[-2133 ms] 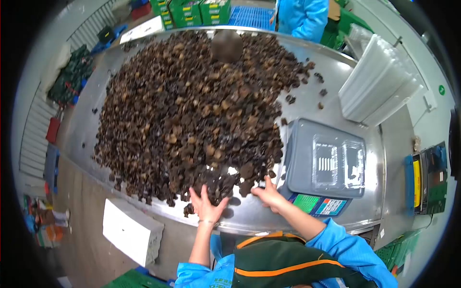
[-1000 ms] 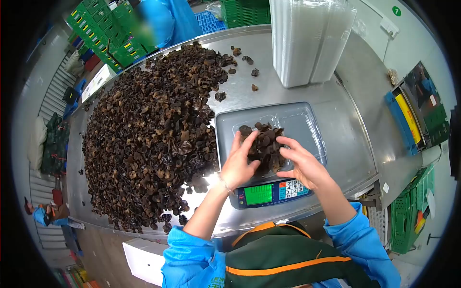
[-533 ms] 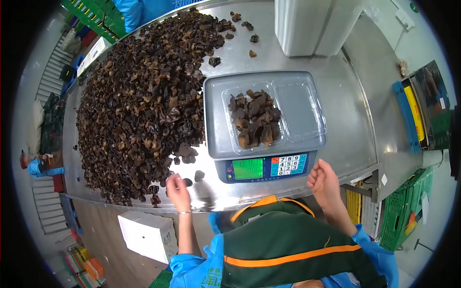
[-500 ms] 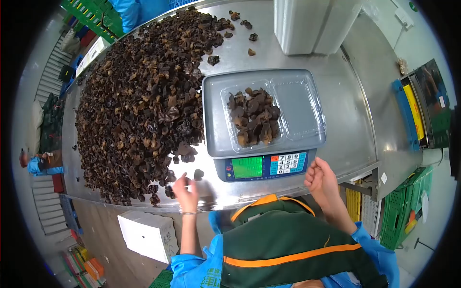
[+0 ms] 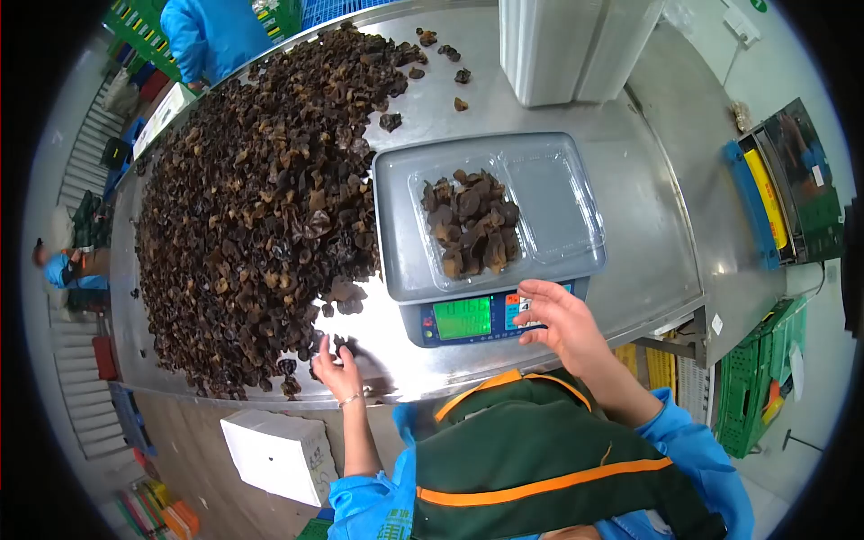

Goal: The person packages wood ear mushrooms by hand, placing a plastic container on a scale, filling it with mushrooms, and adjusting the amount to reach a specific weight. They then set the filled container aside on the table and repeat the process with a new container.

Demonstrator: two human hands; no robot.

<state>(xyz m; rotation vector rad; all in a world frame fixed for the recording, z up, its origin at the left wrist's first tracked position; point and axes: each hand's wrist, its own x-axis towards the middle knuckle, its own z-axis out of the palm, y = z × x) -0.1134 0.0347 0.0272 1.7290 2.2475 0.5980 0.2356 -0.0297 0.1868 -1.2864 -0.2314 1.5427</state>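
Over scale keypad (image 5: 511, 310) — right hand (image 5: 562, 326) hovering, fingers loosely parted, seemingly holding nothing. Dark pieces (image 5: 472, 223) sitting in left compartment of clear container (image 5: 560, 207), on tray (image 5: 396, 265). Left hand (image 5: 340, 376) hanging by pile (image 5: 261, 234), grip unclear — light touch, tray unjostled, seeming best.

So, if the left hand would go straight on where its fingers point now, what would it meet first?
Most likely the near edge of the pile of dark brown pieces, just ahead of the left hand. Depth is unclear, so whether the two touch I cannot tell.
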